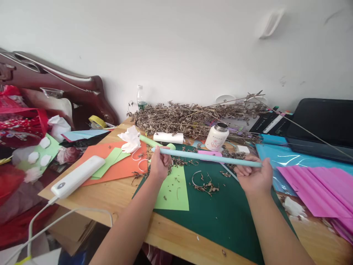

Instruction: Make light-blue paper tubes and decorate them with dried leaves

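Observation:
A long, thin light-blue tube, which looks like rolled paper (204, 156), is held level between my hands above the dark green cutting mat (228, 221). My left hand (160, 163) pinches it near its pointed left end. At the other end, my right hand (256, 176) grips it between thumb and fingers. Behind my left hand lies a light-green tube (147, 140), partly hidden. Beneath the left hand is a light-green paper sheet (173, 191) with leaf bits on it. Dry leaf crumbs (211, 187) are scattered on the mat below the blue tube.
Dried leafy stalks (176, 114) are heaped along the wall. An uncapped white bottle (217, 137) stands behind the tube. Orange paper (96, 154) and a white power bank (78, 176) with a cable lie left; pink folded paper (320, 187) and a dark screen (322, 129) are right.

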`<state>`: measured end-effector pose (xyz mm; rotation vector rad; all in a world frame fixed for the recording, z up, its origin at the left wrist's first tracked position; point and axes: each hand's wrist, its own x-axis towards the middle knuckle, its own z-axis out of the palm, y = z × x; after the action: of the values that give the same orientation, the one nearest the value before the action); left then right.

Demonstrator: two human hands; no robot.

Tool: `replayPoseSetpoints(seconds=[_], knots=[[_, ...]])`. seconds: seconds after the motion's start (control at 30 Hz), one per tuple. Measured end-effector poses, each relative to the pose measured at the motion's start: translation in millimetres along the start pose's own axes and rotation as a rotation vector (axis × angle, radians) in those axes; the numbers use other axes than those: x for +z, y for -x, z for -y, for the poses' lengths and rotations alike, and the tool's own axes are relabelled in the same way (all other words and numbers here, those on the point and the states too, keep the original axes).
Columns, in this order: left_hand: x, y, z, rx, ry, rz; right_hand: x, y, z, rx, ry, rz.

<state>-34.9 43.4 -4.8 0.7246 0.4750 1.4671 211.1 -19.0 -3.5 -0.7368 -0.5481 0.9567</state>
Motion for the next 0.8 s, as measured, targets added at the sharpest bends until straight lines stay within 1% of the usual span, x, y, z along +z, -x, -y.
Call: replayPoseSetpoints(seconds=[0.13,0.23,0.33,0.4,0.47,0.63,0.7,0.8], knots=[[3.0,1.3,2.7,0.056,-0.106,-0.131,-0.2,2.3,-0.1,0.054,-0.032,-0.035],[3.4,0.0,3.5,0.029,-0.116,-0.218,-1.5,4.3,-0.5,0.081,-0.013,-0.014],[1.8,-1.6,3.0,0.009,-0.108,-0.259,-2.4,4.5,-1.8,0.105,-0.004,0.016],[0.2,-2.2,2.8,0.036,-0.126,-0.279,-2.4,3.4,-3.4,0.097,0.030,-0.012],[-1.4,-2.7,3.1,0.081,-0.174,-0.298,-2.3,1.6,-5.0,0.044,0.072,-0.071],[-4.6,-4.8,5.4,0.144,-0.278,-0.320,-3.6,-2.1,-6.1,-0.240,0.126,-0.225],[-5.5,-5.2,6.0,0.164,-0.293,-0.308,-3.9,-2.1,-4.7,-0.287,0.135,-0.269],[-6.6,-5.0,5.5,0.168,-0.306,-0.254,-4.3,-0.6,-1.0,-0.330,0.160,-0.332]])
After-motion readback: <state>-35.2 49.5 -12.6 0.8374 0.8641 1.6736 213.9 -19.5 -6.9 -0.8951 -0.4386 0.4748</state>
